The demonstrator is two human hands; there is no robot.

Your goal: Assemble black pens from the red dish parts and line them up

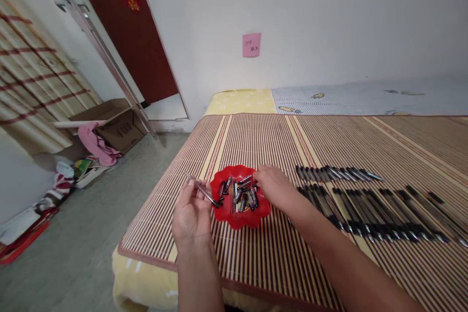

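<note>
My left hand [192,212] is closed on a clear-barrelled pen [204,192], which slants with its dark end down at the left rim of a red scalloped dish [237,224]. Inside the dish lie several black pen caps [238,196] and a few slim pen parts. My right hand [275,186] is at the dish's right rim, its fingers bent together over the edge near the caps. Whatever those fingertips grip, if anything, is hidden. Right of the dish, pens [361,212] lie side by side in a long row, with a row of black-ended pen pieces [332,173] behind them.
A striped bamboo mat [252,141] covers the bed, with patterned cloth [329,100] along the wall. A pink note [251,45] sticks to that wall. On the floor to the left are a cardboard box [126,131] and a pink cloth [95,145].
</note>
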